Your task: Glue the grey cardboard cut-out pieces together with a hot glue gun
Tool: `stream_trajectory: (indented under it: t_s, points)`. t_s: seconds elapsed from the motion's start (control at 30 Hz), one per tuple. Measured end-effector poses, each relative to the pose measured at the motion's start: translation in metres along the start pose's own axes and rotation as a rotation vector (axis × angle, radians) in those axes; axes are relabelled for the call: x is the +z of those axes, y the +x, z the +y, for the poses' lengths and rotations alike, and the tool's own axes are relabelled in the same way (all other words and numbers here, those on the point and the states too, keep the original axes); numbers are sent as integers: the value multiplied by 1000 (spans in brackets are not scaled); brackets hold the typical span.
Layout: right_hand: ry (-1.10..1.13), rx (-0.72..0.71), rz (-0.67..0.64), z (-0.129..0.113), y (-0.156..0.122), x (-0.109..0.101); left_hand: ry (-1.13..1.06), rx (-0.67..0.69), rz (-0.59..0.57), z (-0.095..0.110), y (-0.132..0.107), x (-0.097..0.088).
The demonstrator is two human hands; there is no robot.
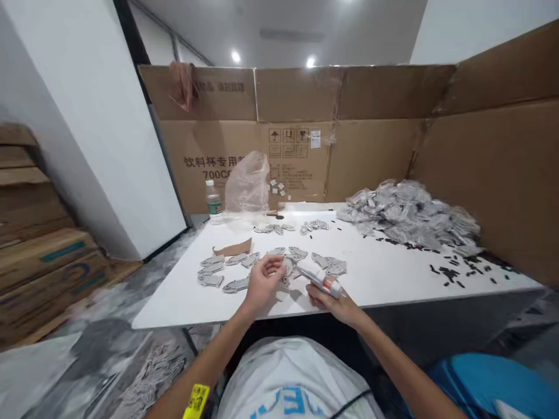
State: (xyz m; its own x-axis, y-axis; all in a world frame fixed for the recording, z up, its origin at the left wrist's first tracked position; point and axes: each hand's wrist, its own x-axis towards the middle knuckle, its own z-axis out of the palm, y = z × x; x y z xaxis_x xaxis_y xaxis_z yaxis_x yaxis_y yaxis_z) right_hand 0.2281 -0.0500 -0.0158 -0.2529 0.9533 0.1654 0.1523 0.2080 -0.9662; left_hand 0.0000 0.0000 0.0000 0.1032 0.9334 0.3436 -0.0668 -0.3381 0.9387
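Observation:
My left hand [264, 283] is above the white table, its fingers pinched on a small grey plastic part [289, 266]. In my right hand [334, 302] is a white-and-silver glue tube [322, 281] with a red band, its narrow tip pointing left at the part. Thumb and fingers wrap around the tube's rear half. Flat grey plastic pieces [211, 280] lie in groups to the left of my left hand. Another cluster of grey pieces [334, 265] rests just beyond the tube. Whether the tip touches the part cannot be made out.
A heap of clear-bagged parts [410, 212] fills the table's back right, with small black pieces [449, 272] scattered before it. At the back left stand a water bottle [213, 203] and a pinkish plastic bag [248, 185]. Cardboard walls [371, 154] enclose the back and right.

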Motion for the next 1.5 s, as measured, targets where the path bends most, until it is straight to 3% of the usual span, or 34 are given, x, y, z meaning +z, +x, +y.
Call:
stream_trajectory:
  t_s: [1.5]
  points:
    - [-59, 23, -10, -4, 0, 0, 15, -5, 10, 7, -1, 3]
